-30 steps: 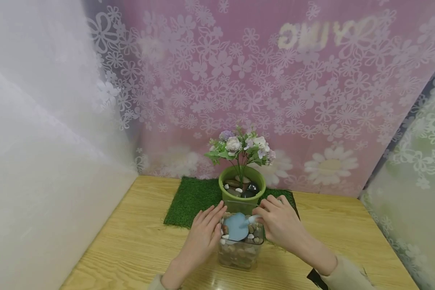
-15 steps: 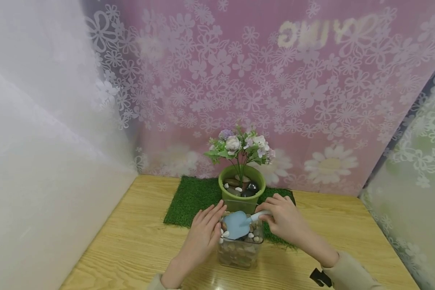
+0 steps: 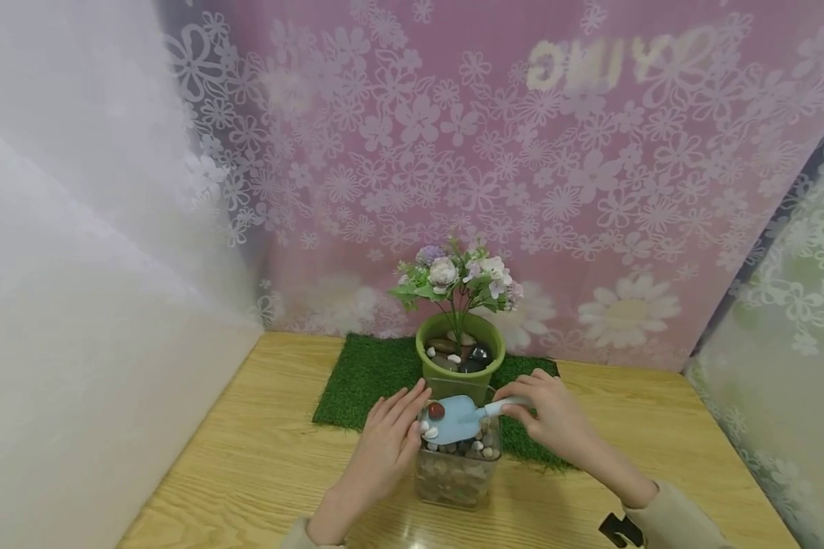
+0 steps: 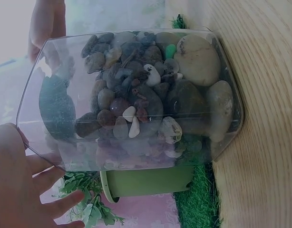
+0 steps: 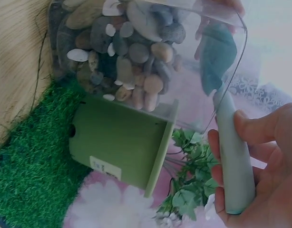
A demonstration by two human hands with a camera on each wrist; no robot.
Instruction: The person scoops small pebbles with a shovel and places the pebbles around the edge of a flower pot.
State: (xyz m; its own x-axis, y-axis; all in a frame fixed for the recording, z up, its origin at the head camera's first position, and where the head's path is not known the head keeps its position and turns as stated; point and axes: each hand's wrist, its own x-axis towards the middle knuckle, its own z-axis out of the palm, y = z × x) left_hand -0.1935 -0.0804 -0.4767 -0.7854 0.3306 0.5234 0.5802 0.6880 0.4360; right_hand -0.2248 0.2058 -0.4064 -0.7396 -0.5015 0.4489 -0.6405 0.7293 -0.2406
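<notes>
In the head view my right hand [image 3: 545,408] grips the pale handle [image 3: 508,405] of a toy shovel with a light blue blade [image 3: 458,423]. The blade is level inside the mouth of a clear square container [image 3: 453,488] half filled with mixed pebbles [image 4: 136,102]. A reddish-brown stone [image 3: 436,411] lies at the blade's tip, with small white stones [image 3: 429,431] beside it. Fingers extended, my left hand [image 3: 388,435] rests against the container's left rim. The right wrist view shows the blade [image 5: 217,57] above the pebbles, apart from them.
Behind the container, a green pot [image 3: 497,358] with artificial flowers [image 3: 453,274] and large stones stands on a strip of artificial grass [image 3: 371,381]. The wooden table [image 3: 247,457] meets a pink flowered backdrop at the rear, with pale walls at both sides.
My right hand has drawn the shovel up and to the right; the blade has levelled, and the reddish-brown stone now shows on it. My left hand has stayed at the container's rim.
</notes>
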